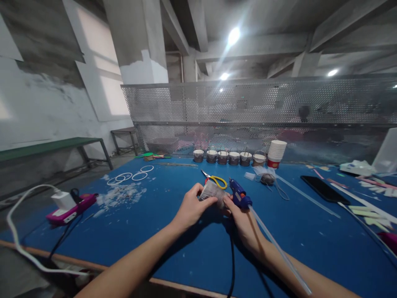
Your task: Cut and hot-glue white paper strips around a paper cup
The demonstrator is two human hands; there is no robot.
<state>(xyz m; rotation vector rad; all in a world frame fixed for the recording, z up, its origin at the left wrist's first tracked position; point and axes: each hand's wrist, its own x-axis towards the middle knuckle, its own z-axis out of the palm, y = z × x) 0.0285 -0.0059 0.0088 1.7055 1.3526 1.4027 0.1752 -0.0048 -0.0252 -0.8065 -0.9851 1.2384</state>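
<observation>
Between my hands is a small cup wrapped in grey material (213,191), tipped on its side above the blue table. My left hand (194,207) grips it from the left, thumb along the near side. My right hand (243,219) is closed around a blue hot glue gun (238,194), and its fingertips also touch the cup's right end. The gun's nozzle points up and away, and a long clear glue stick (276,244) sticks out of its back. Yellow-handled scissors (218,181) lie just beyond the cup. My right fingers are partly hidden.
Several grey-wrapped cups (222,157) line the far edge, beside stacked paper cups (276,152). White rings (139,176) and scraps lie left, near a magenta power strip (72,209). A phone (324,189) and glue sticks lie right. A black cord (232,265) hangs toward me.
</observation>
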